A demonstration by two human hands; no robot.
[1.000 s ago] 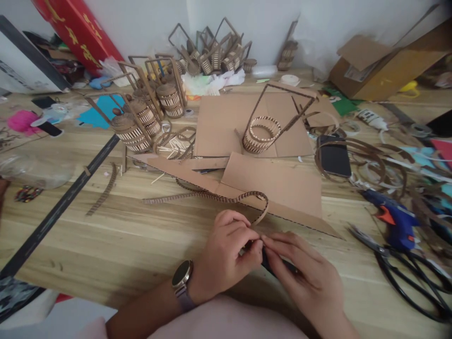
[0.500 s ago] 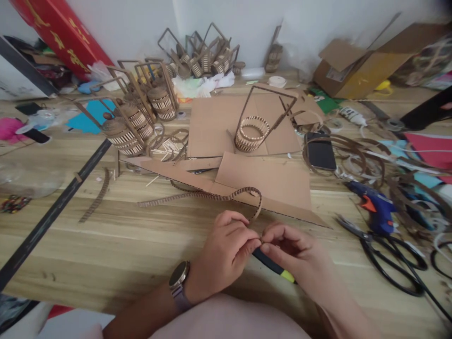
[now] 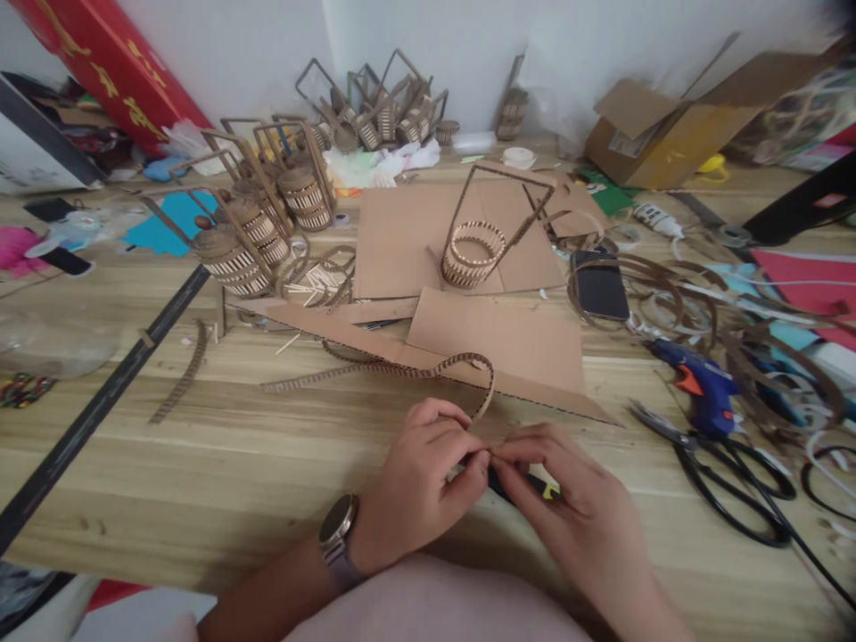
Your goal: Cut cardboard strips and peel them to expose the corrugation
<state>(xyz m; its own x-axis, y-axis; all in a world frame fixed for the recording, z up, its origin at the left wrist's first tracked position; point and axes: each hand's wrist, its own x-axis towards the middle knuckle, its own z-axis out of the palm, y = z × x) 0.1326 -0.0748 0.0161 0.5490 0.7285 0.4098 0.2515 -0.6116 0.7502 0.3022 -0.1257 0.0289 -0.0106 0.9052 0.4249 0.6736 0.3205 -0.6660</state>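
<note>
A long brown ribbed strip (image 3: 401, 367) lies across the cardboard edge, curls round, and its end runs down into my left hand (image 3: 428, 473), whose fingers are closed on it. My right hand (image 3: 568, 486) pinches close beside the left fingertips; what it holds is too small to name. Under my hands lies a black and yellow-green tool (image 3: 512, 486), partly hidden by the fingers. A small woven basket with a tall angular handle (image 3: 473, 256) stands on the cardboard sheet (image 3: 401, 232) beyond.
Several lidded baskets (image 3: 231, 259) stand at the left, near a long black bar (image 3: 113, 392). To the right are large scissors (image 3: 688, 441), a blue glue gun (image 3: 709, 392), a phone (image 3: 602, 285) and coiled strips (image 3: 669, 276). A cardboard box (image 3: 662, 134) sits behind.
My right hand has turned and risen slightly, its fingers now covering more of the tool below. My left hand has hardly moved. The view has shifted a little.
</note>
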